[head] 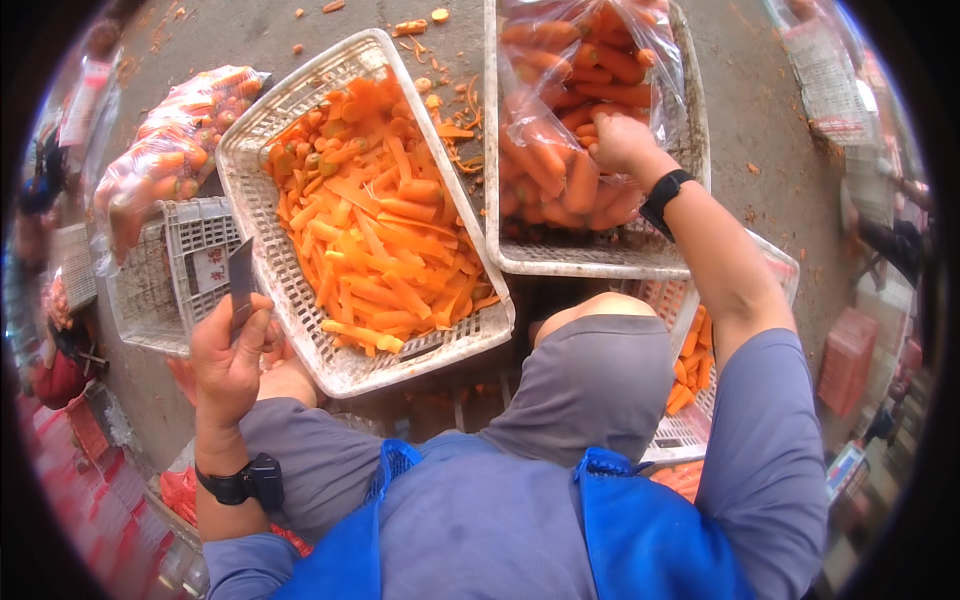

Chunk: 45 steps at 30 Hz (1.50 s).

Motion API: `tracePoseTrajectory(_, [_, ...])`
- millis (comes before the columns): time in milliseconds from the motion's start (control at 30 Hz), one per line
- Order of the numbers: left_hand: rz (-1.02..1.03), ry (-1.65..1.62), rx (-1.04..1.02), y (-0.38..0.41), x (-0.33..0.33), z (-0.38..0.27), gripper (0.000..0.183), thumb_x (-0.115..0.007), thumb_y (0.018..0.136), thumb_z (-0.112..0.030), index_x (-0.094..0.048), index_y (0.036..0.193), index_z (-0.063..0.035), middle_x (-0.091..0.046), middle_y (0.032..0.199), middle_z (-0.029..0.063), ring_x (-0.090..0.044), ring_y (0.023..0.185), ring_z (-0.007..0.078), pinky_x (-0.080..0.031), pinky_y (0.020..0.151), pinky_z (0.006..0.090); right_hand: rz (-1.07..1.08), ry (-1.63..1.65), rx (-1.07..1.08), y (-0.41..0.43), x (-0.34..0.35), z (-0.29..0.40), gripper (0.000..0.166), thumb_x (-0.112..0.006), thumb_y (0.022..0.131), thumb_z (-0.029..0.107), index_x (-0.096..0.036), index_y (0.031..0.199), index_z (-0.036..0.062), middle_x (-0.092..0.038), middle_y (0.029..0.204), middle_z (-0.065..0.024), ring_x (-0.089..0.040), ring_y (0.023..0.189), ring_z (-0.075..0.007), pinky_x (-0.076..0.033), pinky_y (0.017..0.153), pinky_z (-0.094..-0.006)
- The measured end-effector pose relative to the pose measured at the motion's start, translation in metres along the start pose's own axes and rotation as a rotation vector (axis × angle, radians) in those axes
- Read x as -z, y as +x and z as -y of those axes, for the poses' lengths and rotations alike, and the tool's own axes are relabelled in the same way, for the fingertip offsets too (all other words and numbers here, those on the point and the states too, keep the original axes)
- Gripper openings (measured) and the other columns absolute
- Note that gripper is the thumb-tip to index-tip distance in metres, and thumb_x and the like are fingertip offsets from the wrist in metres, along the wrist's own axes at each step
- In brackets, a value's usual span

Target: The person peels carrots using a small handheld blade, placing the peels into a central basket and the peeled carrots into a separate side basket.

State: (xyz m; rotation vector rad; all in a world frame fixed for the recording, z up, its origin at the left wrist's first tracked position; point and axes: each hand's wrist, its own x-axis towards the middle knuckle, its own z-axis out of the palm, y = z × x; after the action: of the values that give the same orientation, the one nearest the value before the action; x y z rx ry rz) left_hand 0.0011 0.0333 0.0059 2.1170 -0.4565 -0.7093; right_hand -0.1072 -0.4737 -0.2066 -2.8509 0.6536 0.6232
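Note:
My left hand (231,352) is raised at the left, shut around a knife with its flat grey blade (241,274) pointing up. Before me, a white plastic crate (352,382) is heaped with carrot peels and trimmed carrot ends (375,225). My right hand (624,142) reaches into the mouth of a clear plastic bag (525,112) full of whole carrots (615,64). Its fingertips are at the carrots, partly hidden, so whether they grip one cannot be told. That bag sits in a second white crate (600,266).
Left of the peel crate, another clear bag of carrots (172,154) rests on an empty-looking crate (142,300). A lower crate (679,442) with cut carrot pieces (690,360) stands by my right knee. Carrot scraps (411,28) litter the concrete floor. Other people are blurred at both rims.

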Motion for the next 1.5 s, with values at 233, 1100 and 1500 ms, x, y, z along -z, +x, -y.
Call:
tracePoseTrajectory(233, [-0.006,-0.035,-0.046,-0.002,0.006,0.000,0.015,-0.059,0.100,-0.012,-0.062,0.107,0.0015,-0.055,0.074,-0.0007,-0.050,0.067,0.0068,-0.042,0.063,0.0212,-0.105,-0.130,0.207,-0.030,0.002,0.022,0.028,-0.064,0.079,0.028,-0.070,0.100,0.0092,-0.066,0.100,-0.0180,-0.065,0.097,-0.0358,-0.053,0.086,-0.0454])
tracePoseTrajectory(1100, [0.019,-0.076,-0.059,-0.007,-0.001,-0.017,0.013,-0.058,0.100,-0.008,-0.062,0.107,0.0016,-0.056,0.074,0.0000,-0.052,0.065,0.0072,-0.044,0.061,0.0211,0.045,0.456,-0.313,-0.007,-0.009,0.007,0.057,-0.081,0.069,0.045,-0.073,0.112,0.0096,-0.071,0.114,-0.0162,-0.068,0.108,-0.0273,-0.053,0.093,-0.0368])
tracePoseTrajectory(1500, [0.022,-0.223,-0.230,0.012,-0.030,-0.017,0.023,-0.063,0.097,-0.015,-0.061,0.114,0.0008,-0.058,0.077,-0.0016,-0.057,0.067,0.0066,-0.047,0.060,0.0218,-0.171,1.853,-0.177,-0.122,0.127,0.038,0.043,-0.079,0.084,0.043,-0.065,0.104,0.0072,-0.066,0.087,-0.0023,-0.059,0.063,-0.0113,-0.049,0.054,-0.0251])
